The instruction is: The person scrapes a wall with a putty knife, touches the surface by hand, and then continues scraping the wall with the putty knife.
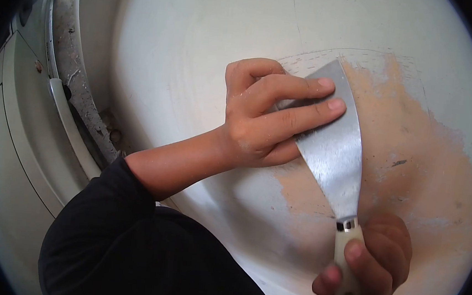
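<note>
A putty knife (331, 169) is held by both hands in front of a pale curved surface (190, 27), with its handle directed downward and its wide end upward. The pale handle (349, 267) is gripped by the right hand (385, 253), whose fingers are curled around it; the hole near the handle's end is left exposed. A metal collar (346, 225) is fitted between handle and blade. By the left hand (263, 116), the blade is held near its wide end: two extended fingers are laid flat on the bright face, and a lower digit is passed behind the left edge, its tip hidden. Whether the surface is touched by the blade cannot be told. Behind the tool, a tan patch (413, 145) is exposed on the surface and is marked by a small dark streak (399, 162). Dark broken lines (309, 58) are seen above the blade. The left upper arm is covered by a black sleeve (128, 250). At the far left, a pale panel (27, 125) is bordered by a debris-flecked strip (81, 74).
</note>
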Available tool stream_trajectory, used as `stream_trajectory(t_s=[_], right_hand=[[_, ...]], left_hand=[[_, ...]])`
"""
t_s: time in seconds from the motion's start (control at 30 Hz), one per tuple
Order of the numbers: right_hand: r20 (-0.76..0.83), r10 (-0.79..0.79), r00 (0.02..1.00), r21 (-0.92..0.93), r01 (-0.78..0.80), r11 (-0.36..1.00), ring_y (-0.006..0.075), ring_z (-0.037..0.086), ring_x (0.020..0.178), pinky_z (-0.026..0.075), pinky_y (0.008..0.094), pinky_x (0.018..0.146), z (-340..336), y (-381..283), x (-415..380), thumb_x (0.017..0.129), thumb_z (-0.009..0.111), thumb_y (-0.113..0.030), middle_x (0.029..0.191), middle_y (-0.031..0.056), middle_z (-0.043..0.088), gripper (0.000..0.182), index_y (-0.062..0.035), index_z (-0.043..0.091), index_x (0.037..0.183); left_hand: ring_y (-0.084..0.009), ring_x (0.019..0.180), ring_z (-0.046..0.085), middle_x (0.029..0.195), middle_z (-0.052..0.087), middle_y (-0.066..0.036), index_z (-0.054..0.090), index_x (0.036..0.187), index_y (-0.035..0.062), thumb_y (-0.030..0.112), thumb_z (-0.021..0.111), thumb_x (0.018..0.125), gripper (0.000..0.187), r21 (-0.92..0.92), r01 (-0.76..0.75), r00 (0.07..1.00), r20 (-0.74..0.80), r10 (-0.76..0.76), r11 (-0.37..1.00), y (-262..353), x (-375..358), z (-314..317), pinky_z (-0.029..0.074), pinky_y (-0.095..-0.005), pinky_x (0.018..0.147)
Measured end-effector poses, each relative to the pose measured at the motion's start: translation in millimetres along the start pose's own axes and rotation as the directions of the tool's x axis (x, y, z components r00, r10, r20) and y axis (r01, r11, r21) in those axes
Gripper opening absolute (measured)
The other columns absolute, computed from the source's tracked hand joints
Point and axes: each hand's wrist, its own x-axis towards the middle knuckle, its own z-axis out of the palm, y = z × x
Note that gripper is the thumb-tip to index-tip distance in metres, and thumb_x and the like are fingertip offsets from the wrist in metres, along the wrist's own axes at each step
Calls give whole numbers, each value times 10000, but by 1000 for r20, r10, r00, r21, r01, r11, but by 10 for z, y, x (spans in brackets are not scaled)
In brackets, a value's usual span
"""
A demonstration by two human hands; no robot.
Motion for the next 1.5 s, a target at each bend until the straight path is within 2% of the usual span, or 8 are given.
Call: stream_trajectory(t_s=[0.5, 0.57, 0.67, 0.8, 0.9, 1.0, 1.1, 1.5], right_hand=[[-11, -80, 997, -118, 78, 990, 188, 487, 591, 423, 353, 495, 105, -49, -13, 932, 611, -259, 784, 86, 540, 278, -37, 570, 1095], [-18, 48, 999, -168, -50, 985, 187, 492, 598, 421, 349, 490, 121, -84, 44, 931, 613, -261, 792, 87, 545, 278, -37, 572, 1091], [-14, -91, 996, -130, 88, 988, 191, 492, 576, 414, 351, 477, 77, -32, 13, 934, 609, -258, 781, 89, 552, 275, -37, 571, 1093], [-4, -12, 1000, -78, 12, 997, 187, 477, 540, 405, 345, 465, 98, -29, 2, 936, 602, -253, 744, 82, 539, 267, -37, 572, 1091], [11, -43, 999, -146, 44, 988, 183, 462, 511, 396, 345, 454, 96, -62, 38, 940, 599, -248, 717, 74, 528, 257, -38, 574, 1086], [7, -52, 999, -130, 53, 990, 178, 460, 510, 393, 340, 454, 125, -60, 36, 938, 600, -247, 713, 75, 533, 257, -36, 578, 1081], [1, -17, 1000, -180, 17, 983, 180, 467, 522, 392, 342, 456, 121, -113, 39, 935, 599, -239, 708, 73, 525, 248, -34, 578, 1074], [-28, 6, 1000, -104, -9, 995, 202, 504, 554, 427, 360, 480, 131, -71, 20, 920, 623, -236, 724, 90, 554, 261, -27, 589, 1075]], left_hand=[[-194, 822, 544, 1203, 716, -94, 765, 1151, 119, 180, 875, 686, 483, 27, -20, 1000, -22, 21, 999, -21, 3, 17, 411, -303, 792], [-195, 824, 546, 1204, 715, -96, 764, 1152, 116, 177, 875, 683, 485, 46, 0, 999, -34, 1, 999, -23, -9, 16, 412, -305, 794], [-197, 826, 550, 1197, 718, -102, 764, 1150, 107, 174, 869, 687, 479, 30, -39, 999, -35, 40, 999, -59, 7, 16, 415, -310, 794], [-194, 828, 556, 1197, 722, -104, 763, 1159, 101, 147, 843, 711, 458, 28, -6, 1000, -30, 7, 1000, -3, 3, 36, 410, -312, 808], [-177, 839, 532, 1122, 745, 29, 807, 1073, 211, 188, 800, 710, 365, -21, 133, 988, -78, -135, 991, 58, 12, 71, 345, -314, 816], [-173, 838, 534, 1129, 744, 28, 804, 1082, 211, 193, 798, 711, 371, 23, 120, 990, -82, -118, 993, 30, -5, 57, 347, -313, 808], [-190, 834, 572, 1215, 719, -110, 758, 1171, 104, 152, 833, 726, 454, -2, -13, 1000, 1, 13, 1000, -47, -8, 0, 410, -317, 814], [-206, 849, 569, 1231, 716, -133, 761, 1170, 92, 160, 817, 735, 444, -11, 19, 1000, 16, -19, 1000, -43, 14, -1, 404, -324, 831]])
